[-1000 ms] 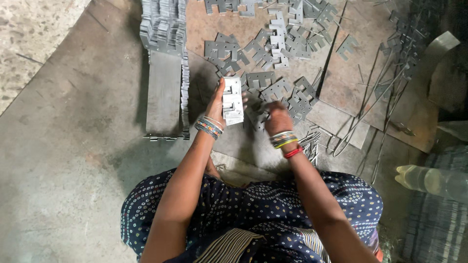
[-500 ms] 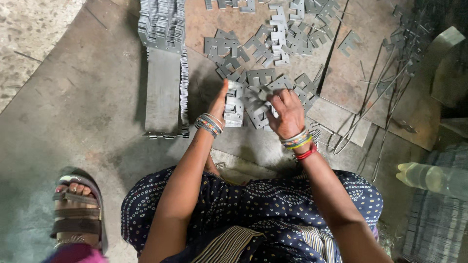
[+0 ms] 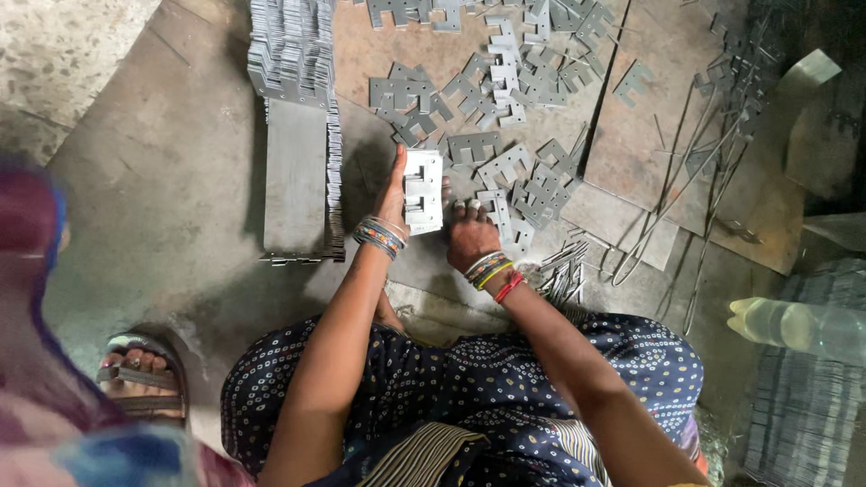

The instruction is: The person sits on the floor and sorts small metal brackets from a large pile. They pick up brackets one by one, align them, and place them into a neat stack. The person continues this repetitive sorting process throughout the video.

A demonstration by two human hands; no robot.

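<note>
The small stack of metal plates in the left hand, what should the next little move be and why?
Probably lift a plate from the loose metal plates onto the stack: the left hand steadies it upright, while the right hand already rests beside it, fingers down among the plates.

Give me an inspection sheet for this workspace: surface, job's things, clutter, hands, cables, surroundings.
Surface: grey concrete floor with rusty brown metal sheets laid on it.
Job's things: small stack of E-shaped metal plates stood on edge; loose grey plates scattered beyond it.
Clutter: long packed row of plates, bent wire rods, clear plastic bottle lying on its side.
Hands: left hand grips the stack's side; right hand rests on plates just beside it, fingers spread.
Cables: nothing seen.
Surroundings: another person's sandalled foot at lower left; more stacked plates at lower right.
</note>
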